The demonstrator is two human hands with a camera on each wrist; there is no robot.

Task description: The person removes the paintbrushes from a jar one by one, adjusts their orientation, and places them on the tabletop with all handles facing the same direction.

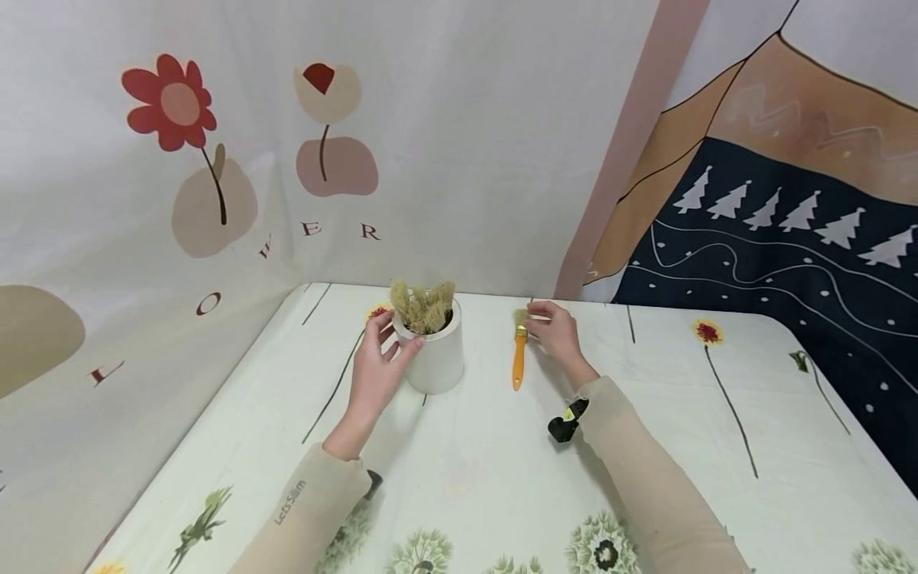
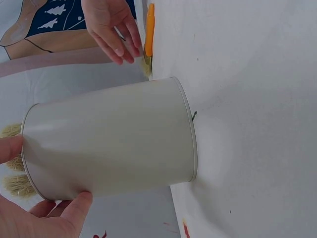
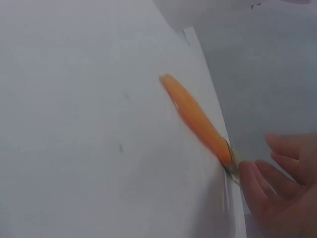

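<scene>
A white cylindrical container (image 1: 435, 363) stands upright on the table, with straw-coloured bristly tufts (image 1: 423, 309) rising out of its opening. My left hand (image 1: 378, 363) holds it by the upper left side, thumb and fingers at the rim and wall. In the left wrist view the container's smooth wall (image 2: 111, 141) fills the middle. A paintbrush (image 1: 518, 359) with an orange handle and pale bristles lies on the table, handle toward me. My right hand (image 1: 555, 333) hovers beside its bristle end, fingers loosely bent around nothing.
The white tablecloth (image 1: 466, 446) has printed flowers and stems. Close behind the container and paintbrush, a light fabric backdrop (image 1: 488, 159) rises along the table's back edge. A dark printed cloth (image 1: 774, 239) hangs at the right. Black wrist devices (image 1: 566, 422) sit under both cuffs.
</scene>
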